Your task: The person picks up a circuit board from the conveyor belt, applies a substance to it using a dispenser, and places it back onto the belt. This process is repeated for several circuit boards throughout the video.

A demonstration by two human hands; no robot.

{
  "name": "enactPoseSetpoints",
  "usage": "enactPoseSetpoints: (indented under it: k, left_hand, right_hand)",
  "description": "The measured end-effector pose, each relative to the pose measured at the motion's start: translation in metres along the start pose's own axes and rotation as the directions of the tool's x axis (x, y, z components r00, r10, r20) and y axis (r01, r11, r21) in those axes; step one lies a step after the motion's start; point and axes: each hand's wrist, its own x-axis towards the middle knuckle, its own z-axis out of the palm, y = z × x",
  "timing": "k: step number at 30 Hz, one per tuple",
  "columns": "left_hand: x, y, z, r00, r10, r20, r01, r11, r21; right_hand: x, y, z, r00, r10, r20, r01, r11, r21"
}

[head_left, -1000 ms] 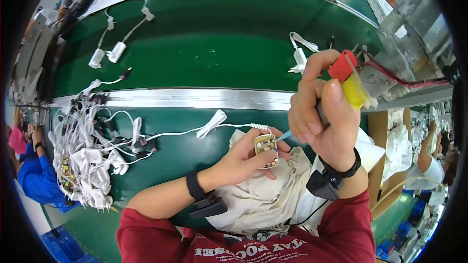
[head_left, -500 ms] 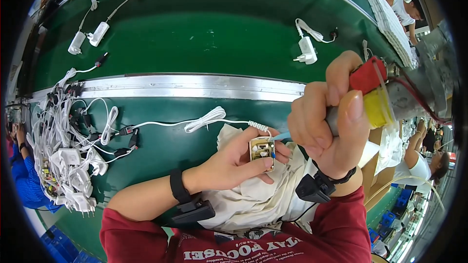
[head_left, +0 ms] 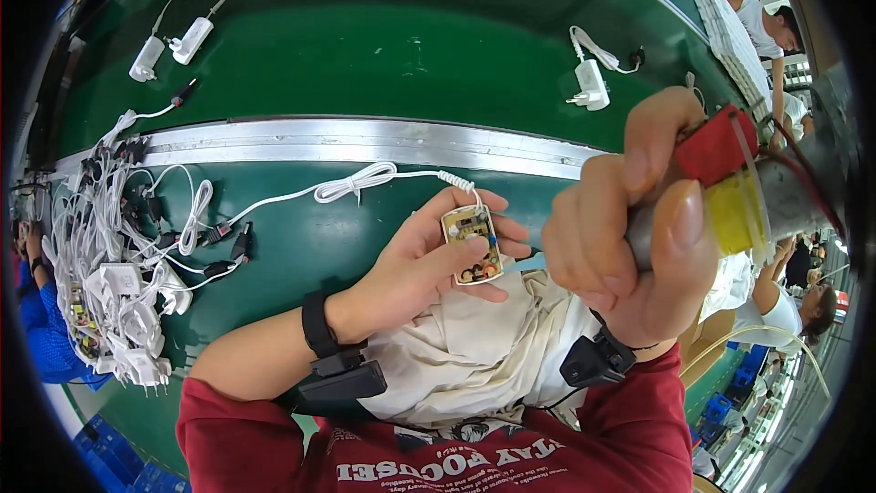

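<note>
My left hand [head_left: 429, 265] holds a small tan circuit board [head_left: 472, 242] flat on its fingers, thumb pressed on top. A white cable [head_left: 356, 184] runs from the board leftward across the green bench [head_left: 301, 246]. My right hand [head_left: 630, 237] is raised close to the camera, right of the board, fist wrapped round a grey tool handle [head_left: 785, 196] with a red block [head_left: 716, 146] and a yellow block [head_left: 735, 215] on it. The tool's tip is hidden behind that hand. A cream cloth [head_left: 474, 356] lies under both wrists.
A heap of white chargers and cables [head_left: 109, 265] lies at the left. A metal rail [head_left: 365, 141] divides the bench from a green conveyor belt [head_left: 411, 46] carrying white adapters [head_left: 591, 84], [head_left: 190, 40]. Other people work at the right [head_left: 776, 27] and left [head_left: 36, 310] edges.
My right hand with the tool has lifted up and right, away from the board and nearer the camera. The left hand keeps the board, now uncovered.
</note>
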Motion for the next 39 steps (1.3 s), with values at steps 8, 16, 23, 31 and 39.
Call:
enactPoseSetpoints:
  k: [8, 16, 23, 31, 39]
  left_hand:
    - [0.000, 0.001, -0.003, 1.000, 0.008, 0.017, -0.008, 1.000, -0.013]
    - [0.005, -0.002, -0.008, 0.999, 0.013, 0.035, -0.011, 0.998, -0.061]
    - [0.006, -0.003, -0.012, 0.980, 0.059, 0.191, -0.007, 0.965, -0.261]
    - [0.008, -0.003, -0.013, 0.983, 0.058, 0.177, -0.010, 0.966, -0.260]
    - [0.011, 0.000, -0.014, 0.983, 0.052, 0.175, -0.009, 0.971, -0.238]
  right_hand:
    - [0.000, 0.010, -0.005, 0.998, 0.008, 0.059, -0.011, 0.998, 0.055]
    - [0.002, 0.008, -0.007, 0.998, 0.007, 0.068, -0.006, 1.000, -0.026]
    - [0.000, 0.016, -0.005, 0.996, 0.020, 0.088, -0.020, 1.000, -0.011]
    - [0.000, 0.019, -0.002, 0.995, 0.017, 0.102, -0.024, 0.998, 0.065]
    - [0.006, 0.013, -0.001, 0.999, 0.017, 0.029, -0.017, 1.000, -0.012]
